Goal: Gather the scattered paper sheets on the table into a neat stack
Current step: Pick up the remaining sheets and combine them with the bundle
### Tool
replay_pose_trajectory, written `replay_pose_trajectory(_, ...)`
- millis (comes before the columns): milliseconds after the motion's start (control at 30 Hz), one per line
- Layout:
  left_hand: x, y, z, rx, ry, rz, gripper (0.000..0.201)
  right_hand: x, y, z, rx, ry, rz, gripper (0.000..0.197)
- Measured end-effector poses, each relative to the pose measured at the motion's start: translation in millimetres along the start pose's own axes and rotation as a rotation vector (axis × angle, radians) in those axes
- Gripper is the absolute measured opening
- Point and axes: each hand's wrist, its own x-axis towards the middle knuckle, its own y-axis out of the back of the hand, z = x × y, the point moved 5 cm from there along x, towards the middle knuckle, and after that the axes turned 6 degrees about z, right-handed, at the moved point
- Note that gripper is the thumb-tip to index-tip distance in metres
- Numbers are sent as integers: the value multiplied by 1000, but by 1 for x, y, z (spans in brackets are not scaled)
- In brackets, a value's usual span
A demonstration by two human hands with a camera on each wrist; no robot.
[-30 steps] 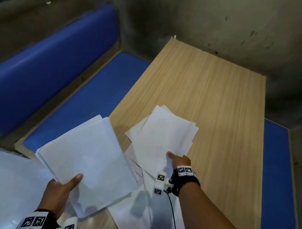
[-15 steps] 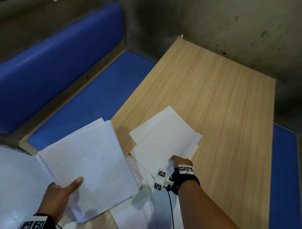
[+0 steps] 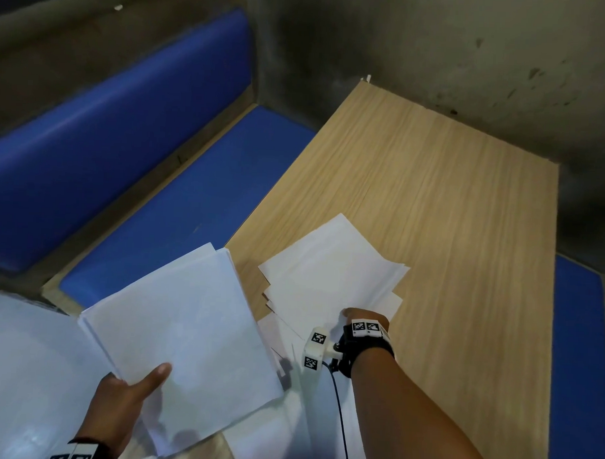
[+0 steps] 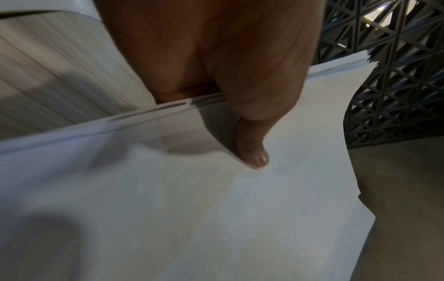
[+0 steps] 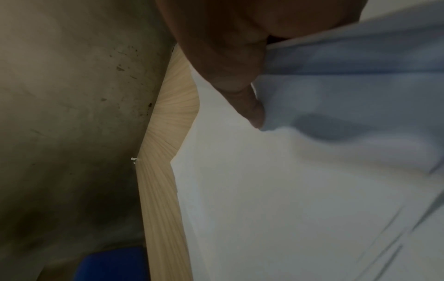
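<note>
My left hand (image 3: 131,391) grips a bundle of white sheets (image 3: 181,335) by its near edge, thumb on top, held above the table's left corner. In the left wrist view the left thumb (image 4: 252,150) presses on the bundle (image 4: 216,218) with fingers underneath. My right hand (image 3: 363,317) pinches the near edge of a fanned batch of white sheets (image 3: 330,271) lying on the wooden table (image 3: 449,207). The right wrist view shows the right thumb (image 5: 250,106) on top of those sheets (image 5: 300,190). More loose sheets (image 3: 304,428) lie under both arms near the front edge.
A blue padded bench (image 3: 178,204) runs along the table's left side, and another blue seat (image 3: 577,359) lies at the right. A stained grey wall (image 3: 455,45) borders the far end. A large white sheet (image 3: 21,374) fills the lower left. A dark lattice panel (image 4: 394,76) shows in the left wrist view.
The right hand's batch has swung slightly, its far corner pointing further away. The left hand's bundle stays raised in about the same place.
</note>
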Motion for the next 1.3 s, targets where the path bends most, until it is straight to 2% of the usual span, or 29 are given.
replay_pose_trajectory(67, 3, 3, -5, 10, -2, 12, 59, 1, -1, -2, 30, -14, -4, 21)
replay_pose_trajectory(200, 5, 6, -10, 7, -15, 11, 57, 9, -6, -2, 96, -15, 20, 37)
replay_pose_trajectory(367, 8, 3, -11, -3, -34, 18, 57, 15, -6, 5, 149, -27, 51, 42)
replay_pose_trajectory(500, 7, -3, -10, -25, -53, -4, 54, 22, -13, 13, 557, -202, 113, 47)
replay_pose_trajectory(600, 2, -8, -1, -45, -69, -20, 42, 22, -16, 23, 1047, -401, 120, 48)
replay_pose_trajectory(667, 0, -10, 2, -54, -77, -26, 38, 15, -12, 31, 1282, -456, 207, 48)
replay_pose_trajectory(733, 2, -10, -1, -58, -71, -34, 36, 3, -9, 40, 1275, -384, 272, 43)
replay_pose_trajectory(833, 5, -11, -6, -72, -53, -33, 32, -19, -28, 66, 1239, -305, 256, 32)
replay_pose_trajectory(900, 5, -12, -7, -56, -47, -32, 30, -33, -45, 86, 1088, -278, 258, 39)
replay_pose_trajectory(1000, 3, -18, -4, -84, -58, -58, 32, -42, -83, 118, 851, -339, 214, 47)
replay_pose_trajectory(1100, -8, -27, 9, -103, -76, -87, 23, -46, -107, 137, 668, -385, 212, 57)
replay_pose_trajectory(1200, -15, -37, 18, -105, -89, -110, 28, -53, -105, 145, 557, -456, 257, 42)
replay_pose_trajectory(1300, -18, -45, 21, -115, -90, -136, 32, -60, -99, 149, 732, -410, 298, 22)
